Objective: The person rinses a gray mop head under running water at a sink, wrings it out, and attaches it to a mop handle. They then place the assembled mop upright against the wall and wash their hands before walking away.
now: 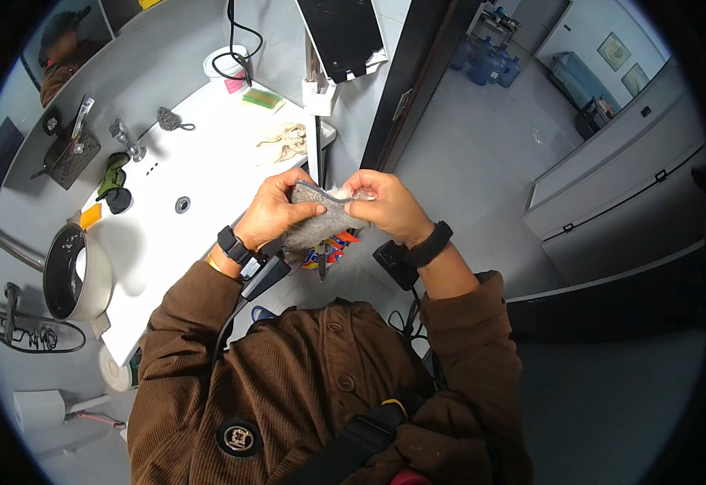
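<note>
Before my chest, both hands pinch the upper edge of a grey plush cloth pad (323,227) with dark edging. My left hand (275,209) grips its left end, thumb on the near face. At the right end, my right hand (388,205) holds the edge between thumb and fingers. A tuft of white material (339,194) shows at the edge between the hands; I cannot tell whether it is part of the pad. Below the pad, a colourful plastic packet (333,250) is partly hidden. To the left lies a white washbasin (159,242).
On the basin are a cream cloth (283,140), a green-bristled brush (262,99), a grey scourer (174,119), a tap (127,140), and a pot (95,276). A white bucket (212,62) stands behind. A dark door frame (410,91) rises at right; blue water bottles (486,63) stand beyond.
</note>
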A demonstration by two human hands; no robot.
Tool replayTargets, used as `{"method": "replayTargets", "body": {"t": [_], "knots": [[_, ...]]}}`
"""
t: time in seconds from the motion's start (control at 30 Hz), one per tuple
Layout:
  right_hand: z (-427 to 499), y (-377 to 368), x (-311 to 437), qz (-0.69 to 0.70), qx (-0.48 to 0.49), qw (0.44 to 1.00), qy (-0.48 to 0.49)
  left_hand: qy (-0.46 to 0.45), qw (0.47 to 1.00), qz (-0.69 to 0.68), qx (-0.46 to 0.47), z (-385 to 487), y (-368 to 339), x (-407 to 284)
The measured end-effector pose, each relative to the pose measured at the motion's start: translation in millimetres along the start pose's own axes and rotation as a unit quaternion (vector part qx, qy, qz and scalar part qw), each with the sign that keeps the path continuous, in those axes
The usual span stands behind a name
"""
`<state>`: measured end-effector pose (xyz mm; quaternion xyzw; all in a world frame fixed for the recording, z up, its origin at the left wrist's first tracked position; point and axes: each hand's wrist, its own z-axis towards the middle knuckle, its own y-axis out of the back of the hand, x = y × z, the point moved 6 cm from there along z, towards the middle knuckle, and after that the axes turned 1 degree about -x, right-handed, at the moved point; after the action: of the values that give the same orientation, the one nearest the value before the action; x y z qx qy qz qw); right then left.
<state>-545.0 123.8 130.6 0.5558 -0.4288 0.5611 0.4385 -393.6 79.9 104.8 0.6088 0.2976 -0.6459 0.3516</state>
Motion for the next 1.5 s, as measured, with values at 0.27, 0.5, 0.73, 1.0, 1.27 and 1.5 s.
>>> {"method": "replayTargets", "body": {"t": [0.27,0.5,0.73,1.0,1.27,1.5], "knots": [[-9,-5,2,0.059,0.033,0.997,-0.044,-0.056,0.997,0.052,-0.005,-2,3,-14],[-4,-15,-9,0.071,0.07,0.994,-0.05,-0.069,0.997,0.0,0.04,-6,-5,-20],[-7,-18,1,0.062,0.01,0.998,0.0,-0.049,0.998,0.037,-0.002,-11,-4,-17],[-6,-8,-10,0.1,-0.057,0.993,0.02,-0.009,1.0,-0.008,-0.022,-16,1,-9],[-20,-19,-50,0.113,0.096,0.989,0.023,0.032,0.954,-0.284,-0.09,-20,13,-13],[-10,-11,-86,0.081,-0.041,0.996,0.026,0.044,0.934,-0.353,-0.028,-12,5,-15]]}}
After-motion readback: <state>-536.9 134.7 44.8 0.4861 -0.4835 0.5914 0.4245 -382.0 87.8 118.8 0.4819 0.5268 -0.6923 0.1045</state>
